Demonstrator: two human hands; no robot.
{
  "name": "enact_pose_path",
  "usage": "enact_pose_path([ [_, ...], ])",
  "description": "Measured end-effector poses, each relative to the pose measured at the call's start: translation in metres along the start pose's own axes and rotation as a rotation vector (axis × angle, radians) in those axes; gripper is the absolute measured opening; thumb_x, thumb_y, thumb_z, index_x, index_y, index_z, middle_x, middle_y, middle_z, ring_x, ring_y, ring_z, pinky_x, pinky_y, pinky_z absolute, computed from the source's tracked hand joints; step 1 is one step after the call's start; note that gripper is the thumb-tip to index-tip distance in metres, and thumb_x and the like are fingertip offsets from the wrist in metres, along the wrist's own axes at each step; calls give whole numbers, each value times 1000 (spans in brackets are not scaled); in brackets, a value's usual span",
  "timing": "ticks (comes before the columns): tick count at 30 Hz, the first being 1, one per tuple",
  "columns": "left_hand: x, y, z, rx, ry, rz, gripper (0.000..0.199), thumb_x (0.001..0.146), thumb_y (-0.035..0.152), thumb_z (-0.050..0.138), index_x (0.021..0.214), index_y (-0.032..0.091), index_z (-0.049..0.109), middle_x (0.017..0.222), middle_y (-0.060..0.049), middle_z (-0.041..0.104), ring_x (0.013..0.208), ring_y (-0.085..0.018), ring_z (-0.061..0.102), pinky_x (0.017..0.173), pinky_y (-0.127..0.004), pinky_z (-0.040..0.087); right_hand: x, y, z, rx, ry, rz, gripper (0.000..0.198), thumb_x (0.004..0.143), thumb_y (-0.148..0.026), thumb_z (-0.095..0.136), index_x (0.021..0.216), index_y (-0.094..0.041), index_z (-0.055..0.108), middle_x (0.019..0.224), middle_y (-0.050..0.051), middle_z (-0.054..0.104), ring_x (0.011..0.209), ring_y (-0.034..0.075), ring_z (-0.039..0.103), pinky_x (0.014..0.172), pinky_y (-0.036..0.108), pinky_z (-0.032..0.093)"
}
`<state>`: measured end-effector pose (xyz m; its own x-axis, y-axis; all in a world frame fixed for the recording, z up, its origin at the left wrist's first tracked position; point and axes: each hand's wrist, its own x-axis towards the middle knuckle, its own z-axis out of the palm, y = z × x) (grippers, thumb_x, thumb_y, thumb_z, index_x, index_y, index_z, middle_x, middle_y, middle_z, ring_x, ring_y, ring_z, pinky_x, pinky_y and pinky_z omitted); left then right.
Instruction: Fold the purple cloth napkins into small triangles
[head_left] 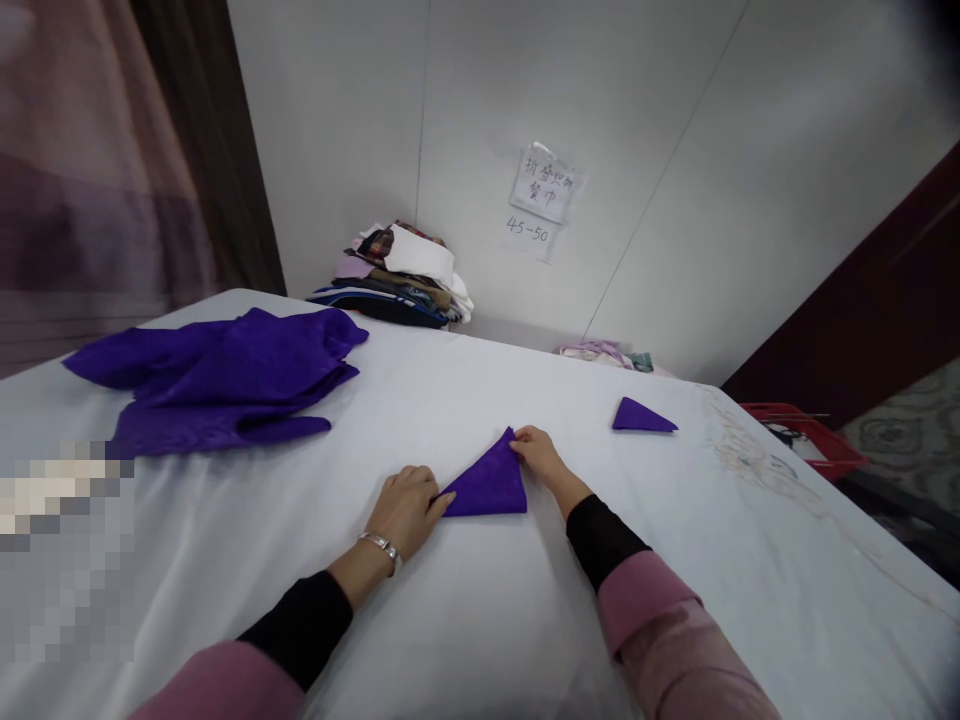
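Note:
A purple cloth napkin (491, 485), folded into a triangle, lies on the white-covered table (465, 620) in front of me. My left hand (405, 510), with a silver bracelet at the wrist, grips its left corner between thumb and fingers. At the upper right corner, my right hand (536, 452) pinches the cloth by its tip. To the right rests a smaller folded purple napkin (642, 416), touched by neither hand. A loose heap of unfolded purple cloths (240, 375) spreads over the left side of the table.
Behind the table's far edge is a stack of folded clothes (405, 275) by the wall. Handwritten paper signs (546, 185) hang above. More fabric (600, 352) shows past the far edge, and a red basket (829, 450) stands beyond the right edge. Curtains (97, 150) hang at left.

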<state>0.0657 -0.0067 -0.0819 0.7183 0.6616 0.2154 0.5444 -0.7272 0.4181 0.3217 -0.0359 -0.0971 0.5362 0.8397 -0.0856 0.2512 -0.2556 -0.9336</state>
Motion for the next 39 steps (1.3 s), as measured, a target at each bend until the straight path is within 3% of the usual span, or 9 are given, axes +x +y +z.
enact_pose_path([
  [9,-3,4,0,49,49,-33,31,85,38,44,63,19,55,78,-5,57,82,-22,51,73,-36,37,7,7,0,-159,32,-12,4,63,-14,55,64,-18,54,52,-5,52,50,11,50,50,23,39],
  [24,-2,1,4,65,53,-53,12,80,22,50,86,19,60,90,-5,61,92,-23,52,78,-36,36,8,-2,-1,-531,73,8,28,69,-14,54,96,-17,60,75,2,64,68,14,59,61,23,41],
  [29,-1,0,0,70,7,-63,15,82,30,52,87,20,62,93,-5,61,92,-23,52,78,-35,36,12,-9,-2,-649,24,-20,22,68,-13,56,88,-17,66,88,6,67,85,19,59,70,25,40],
  [35,4,-3,-2,69,-54,-84,19,81,37,55,84,21,63,90,-5,62,91,-22,53,76,-33,37,16,-17,-6,-691,-64,-18,9,73,-15,60,80,-16,66,84,5,66,84,18,59,74,26,43],
  [39,11,-3,-2,49,-119,-125,17,78,36,56,76,21,62,84,-4,62,87,-22,55,72,-32,38,18,-22,-6,-635,-123,-13,21,85,-30,56,99,-14,60,100,5,61,87,17,59,76,34,49],
])
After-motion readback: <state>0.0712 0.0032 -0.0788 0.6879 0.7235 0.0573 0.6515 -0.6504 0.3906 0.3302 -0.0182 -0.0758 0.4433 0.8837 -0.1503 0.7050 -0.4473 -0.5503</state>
